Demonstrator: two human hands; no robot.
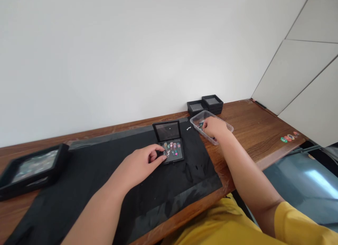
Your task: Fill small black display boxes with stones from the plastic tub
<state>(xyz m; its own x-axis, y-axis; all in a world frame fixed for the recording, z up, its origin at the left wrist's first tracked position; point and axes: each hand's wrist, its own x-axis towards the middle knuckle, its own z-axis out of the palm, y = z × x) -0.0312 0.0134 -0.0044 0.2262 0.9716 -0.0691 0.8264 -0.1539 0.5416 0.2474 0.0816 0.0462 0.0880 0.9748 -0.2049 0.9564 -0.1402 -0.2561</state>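
Note:
A small black case [182,155] stands open on the black mat, its clear-windowed lid [168,131] tilted up at the back. Inside lie several decorated press-on nails [171,145] in pink, green and clear tones. My left hand [144,157] curls at the case's left edge, thumb and index finger gripping there beside the nails. Over a clear plastic tub [194,122] to the right, my right hand [213,127] reaches in with its fingers closed together. Small colourful pieces [201,124] show in the tub beside the fingertips, and what they pinch is hidden.
Black cases are stacked [212,104] behind the tub, against the white wall [132,54]. A larger black frame-like box [34,167] sits at the left. The mat [87,181] covers much of the wooden table [248,132]. Round stickers [287,138] mark the right edge.

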